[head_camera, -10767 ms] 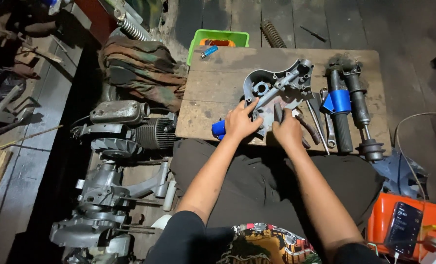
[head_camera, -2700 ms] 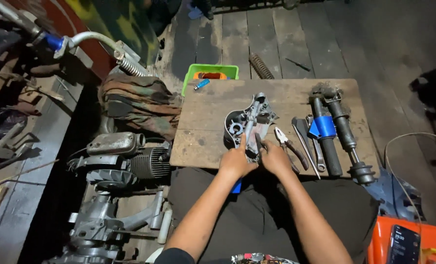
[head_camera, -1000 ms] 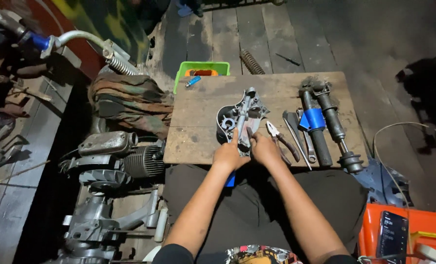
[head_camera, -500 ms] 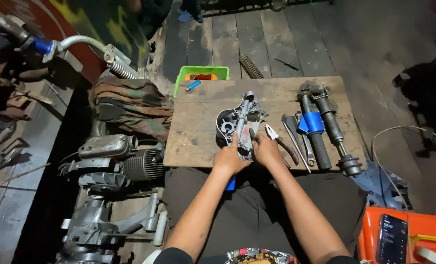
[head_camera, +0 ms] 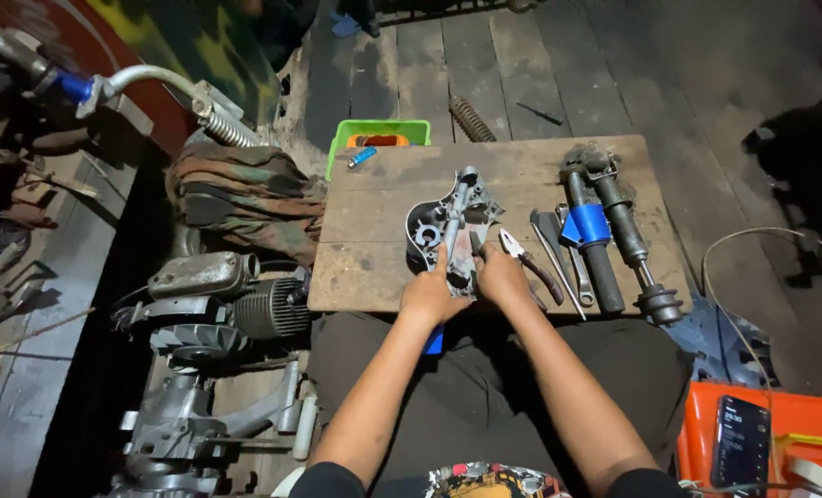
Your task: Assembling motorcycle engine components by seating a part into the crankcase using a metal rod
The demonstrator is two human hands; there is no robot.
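A grey metal engine cover [head_camera: 455, 221] lies on a low wooden board [head_camera: 374, 212] in front of me. My left hand [head_camera: 429, 293] grips its near left edge, with a finger stretched up along it. My right hand [head_camera: 501, 273] holds the near right edge of the same cover. A blue-handled tool [head_camera: 434, 341] pokes out under my left hand at the board's front edge; how it is held is hidden.
Pliers [head_camera: 529, 263], spanners [head_camera: 558, 258] and two dirty shock absorbers [head_camera: 604, 235] lie right of the cover. A green tray [head_camera: 378, 138] sits behind the board, a spring [head_camera: 473, 118] on the floor. Engine parts [head_camera: 212, 314] stand at left, an orange box with a phone [head_camera: 741, 441] at right.
The view has drifted a little. Both hands stay on the engine cover, which earlier stood more upright and now lies lower on the board.
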